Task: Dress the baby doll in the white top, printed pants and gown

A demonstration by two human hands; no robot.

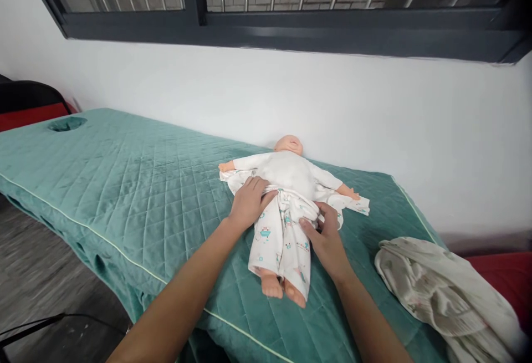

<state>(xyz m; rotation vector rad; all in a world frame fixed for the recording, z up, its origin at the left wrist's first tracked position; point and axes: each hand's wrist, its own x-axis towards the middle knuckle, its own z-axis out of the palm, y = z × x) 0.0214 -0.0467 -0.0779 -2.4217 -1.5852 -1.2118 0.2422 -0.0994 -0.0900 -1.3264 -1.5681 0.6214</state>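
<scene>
A baby doll (290, 144) lies on its back with its arms spread, in a white long-sleeved top (286, 170). Printed white trousers (279, 244) cover its legs, and its bare feet stick out below. My left hand (250, 201) is closed on the waistband at the doll's left-hand side in the picture. My right hand (326, 227) pinches the waistband on the other side, thumb and fingers bent around the fabric. More printed cloth (357, 203) lies spread beneath the doll's arms.
A green quilted bed cover (166, 185) lies under the doll, with a round hole at the far left. Crumpled white cloth (436, 285) sits at the right edge beside something red. A white wall and a window stand behind.
</scene>
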